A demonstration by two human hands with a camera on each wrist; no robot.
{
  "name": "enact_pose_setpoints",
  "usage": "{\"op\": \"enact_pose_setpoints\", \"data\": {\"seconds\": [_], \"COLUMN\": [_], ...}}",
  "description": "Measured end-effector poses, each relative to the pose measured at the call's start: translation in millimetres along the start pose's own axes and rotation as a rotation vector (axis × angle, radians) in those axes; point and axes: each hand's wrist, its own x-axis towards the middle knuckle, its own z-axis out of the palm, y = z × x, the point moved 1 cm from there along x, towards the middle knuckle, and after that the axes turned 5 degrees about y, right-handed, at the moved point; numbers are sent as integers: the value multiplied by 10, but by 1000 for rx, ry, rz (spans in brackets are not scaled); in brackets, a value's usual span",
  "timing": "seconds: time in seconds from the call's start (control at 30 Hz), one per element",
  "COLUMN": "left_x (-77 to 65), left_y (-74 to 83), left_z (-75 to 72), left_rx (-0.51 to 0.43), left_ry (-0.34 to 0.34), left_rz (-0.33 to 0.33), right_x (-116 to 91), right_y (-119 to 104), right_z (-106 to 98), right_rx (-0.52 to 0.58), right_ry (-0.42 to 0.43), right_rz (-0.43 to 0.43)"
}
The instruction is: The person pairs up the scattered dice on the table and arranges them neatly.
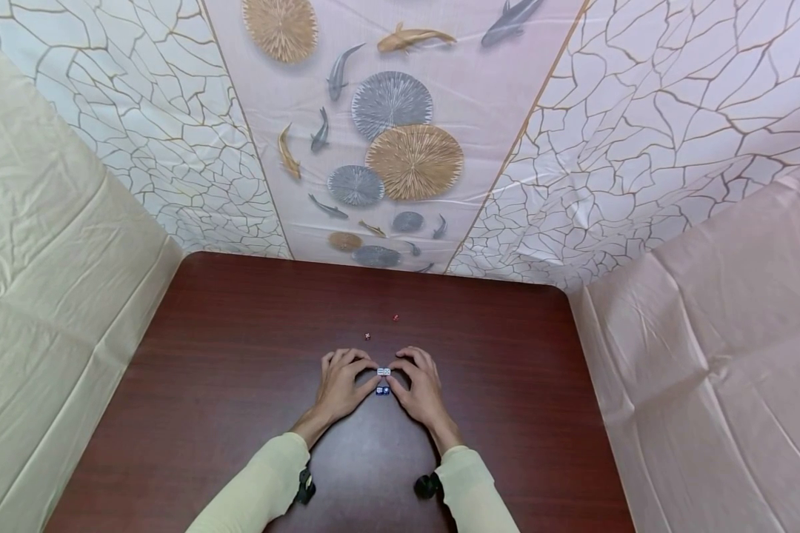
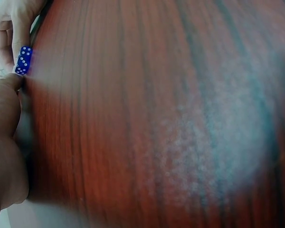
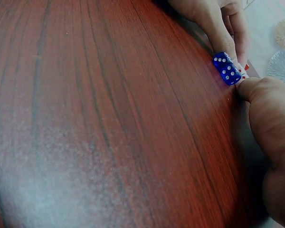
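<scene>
Two white dice (image 1: pixel 383 371) stand side by side on the table, between the fingertips of both hands. The left hand (image 1: pixel 341 385) pinches the left white die with thumb and index finger. From the other side, the right hand (image 1: pixel 418 385) holds the right one the same way. Just nearer to the body, two blue dice (image 1: pixel 382 390) with white dots sit together below the thumbs. In the right wrist view these blue dice (image 3: pixel 227 69) partly cover the white ones. The left wrist view has the blue pair (image 2: pixel 23 60) at its left edge, beside the thumbs.
Beyond the hands lie a small red die (image 1: pixel 395 317) and a dark red die (image 1: pixel 367 336), apart from each other. The brown wood-grain table (image 1: pixel 240 318) meets a patterned cloth (image 1: pixel 367 222) at the back and plain cloths at both sides.
</scene>
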Motion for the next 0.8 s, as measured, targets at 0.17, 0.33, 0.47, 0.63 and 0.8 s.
{"op": "enact_pose_setpoints", "data": {"seconds": [0.17,0.33,0.47,0.63,0.8], "left_x": [-3,-3,1,7,2], "left_y": [-9,-12,-6,-2,-5], "left_z": [-6,-6,-15,-24,-28], "left_rx": [0,0,0,6,10], "left_ry": [-25,-32,-34,-44,-52], "left_rz": [-19,-27,-28,-30,-33], "right_x": [-2,-9,-3,1,-4], "right_y": [1,3,9,16,4], "right_z": [-3,-4,-11,-17,-20], "right_rx": [-1,-6,-2,4,2], "right_ry": [3,-1,-38,-67,-69], "right_rz": [-2,0,32,61,63]}}
